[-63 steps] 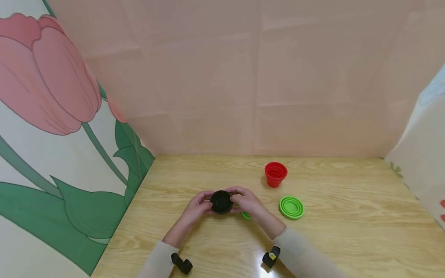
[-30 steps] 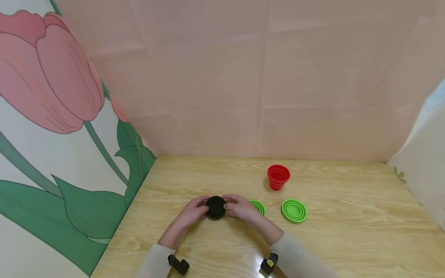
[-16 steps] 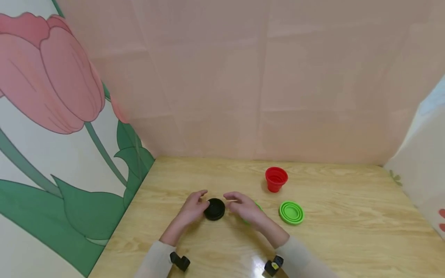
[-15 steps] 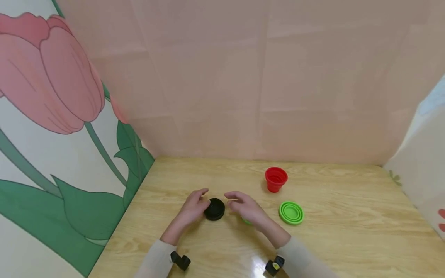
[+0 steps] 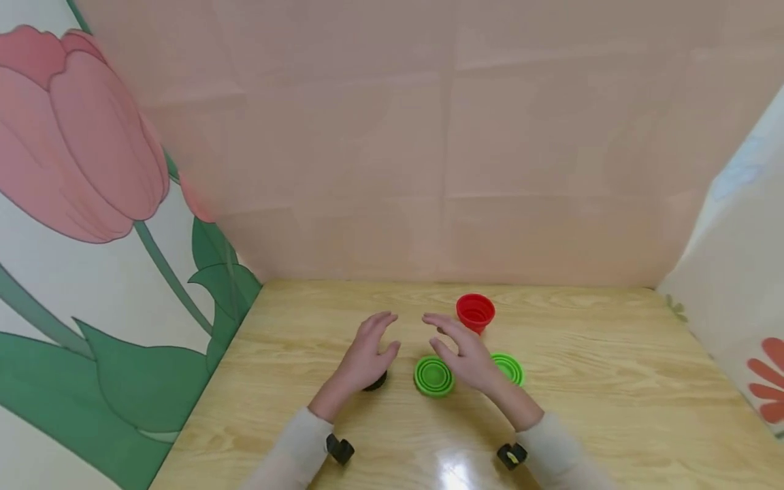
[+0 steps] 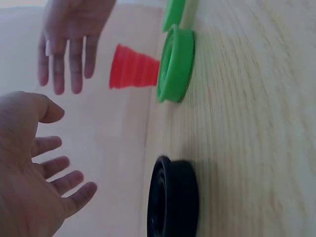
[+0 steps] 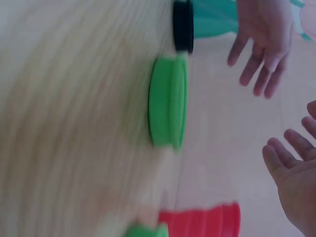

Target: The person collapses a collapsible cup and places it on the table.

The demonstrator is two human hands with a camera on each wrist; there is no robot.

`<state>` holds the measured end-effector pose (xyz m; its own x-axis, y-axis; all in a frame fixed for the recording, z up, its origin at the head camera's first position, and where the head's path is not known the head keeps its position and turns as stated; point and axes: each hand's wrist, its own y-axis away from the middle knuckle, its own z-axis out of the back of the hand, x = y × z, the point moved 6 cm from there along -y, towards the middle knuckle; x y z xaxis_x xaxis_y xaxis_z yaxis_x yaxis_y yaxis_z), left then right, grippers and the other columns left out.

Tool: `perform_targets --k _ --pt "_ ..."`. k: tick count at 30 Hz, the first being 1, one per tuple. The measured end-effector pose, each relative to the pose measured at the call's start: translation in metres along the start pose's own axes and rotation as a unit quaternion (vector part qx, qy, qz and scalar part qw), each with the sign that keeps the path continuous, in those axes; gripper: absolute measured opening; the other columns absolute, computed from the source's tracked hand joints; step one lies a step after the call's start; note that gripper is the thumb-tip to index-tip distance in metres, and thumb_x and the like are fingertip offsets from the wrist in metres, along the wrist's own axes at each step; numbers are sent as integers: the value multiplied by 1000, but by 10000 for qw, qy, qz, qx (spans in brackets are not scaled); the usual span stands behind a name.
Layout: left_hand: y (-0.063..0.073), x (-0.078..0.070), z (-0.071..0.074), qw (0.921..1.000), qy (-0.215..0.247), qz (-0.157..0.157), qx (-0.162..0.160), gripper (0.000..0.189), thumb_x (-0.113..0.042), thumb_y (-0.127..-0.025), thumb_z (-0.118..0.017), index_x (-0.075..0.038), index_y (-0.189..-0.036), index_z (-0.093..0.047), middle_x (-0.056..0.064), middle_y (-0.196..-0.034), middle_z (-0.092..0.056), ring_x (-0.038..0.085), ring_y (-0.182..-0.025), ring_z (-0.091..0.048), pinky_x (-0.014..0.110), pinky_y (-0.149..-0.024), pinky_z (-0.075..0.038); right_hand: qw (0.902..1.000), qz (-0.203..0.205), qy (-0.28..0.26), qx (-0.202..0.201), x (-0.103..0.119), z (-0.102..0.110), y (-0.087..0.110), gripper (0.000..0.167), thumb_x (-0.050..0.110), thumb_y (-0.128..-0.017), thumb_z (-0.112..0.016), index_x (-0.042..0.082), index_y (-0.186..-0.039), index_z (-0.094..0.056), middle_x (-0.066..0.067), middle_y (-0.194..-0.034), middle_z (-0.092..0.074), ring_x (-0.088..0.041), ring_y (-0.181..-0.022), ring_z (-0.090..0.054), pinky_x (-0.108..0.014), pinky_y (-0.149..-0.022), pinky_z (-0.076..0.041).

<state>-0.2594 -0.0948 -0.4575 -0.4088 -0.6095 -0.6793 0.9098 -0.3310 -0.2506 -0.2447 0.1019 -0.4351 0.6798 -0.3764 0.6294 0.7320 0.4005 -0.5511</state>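
Both hands hover above the wooden table [image 5: 612, 408] with fingers spread and nothing in them. My left hand [image 5: 369, 347] is over a flat black collapsed cup [image 5: 376, 383] [image 6: 173, 197] [image 7: 182, 24], which lies on the table mostly hidden under the palm. My right hand [image 5: 461, 348] is between two flattened green cups: one [image 5: 433, 375] [image 6: 175, 64] [image 7: 168, 101] at its left, the other [image 5: 510, 367] partly hidden behind it. A red cup [image 5: 475, 312] [image 6: 132, 66] [image 7: 202, 219] stands extended and upright just beyond the right hand's fingers.
A pink wall [image 5: 429, 136] closes the back of the table. A tulip-painted panel [image 5: 92, 238] stands along the left and a white flowered panel [image 5: 735, 258] along the right. Black wrist cameras [image 5: 339, 449] sit at both cuffs.
Both hands let go of the black cup, now flat on the table, and rose away from it with fingers spread. A green cup that the right hand hid now shows.
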Motion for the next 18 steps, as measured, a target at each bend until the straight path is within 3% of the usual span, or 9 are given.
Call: perform_targets --k 8,18 --pt "-21 -20 -22 9962 -686 -479 231 62 -34 -102 -60 -12 -156 -38 10 -167 -23 32 -152 -23 54 -117 -35 9953 -342 899 73 -17 38 12 50 11 -98 -66 11 -146 -53 -15 -157 -42 -38 -143 -41 -64 -108 -40" --pt "-50 -37 -54 9853 -1333 -880 606 67 -44 -104 -53 -14 -159 -31 8 -169 -16 32 -155 -16 52 -123 -24 9821 -117 1868 201 -43 64 18 52 9 -95 -69 3 -144 -53 -20 -154 -43 -42 -141 -39 -65 -108 -39"
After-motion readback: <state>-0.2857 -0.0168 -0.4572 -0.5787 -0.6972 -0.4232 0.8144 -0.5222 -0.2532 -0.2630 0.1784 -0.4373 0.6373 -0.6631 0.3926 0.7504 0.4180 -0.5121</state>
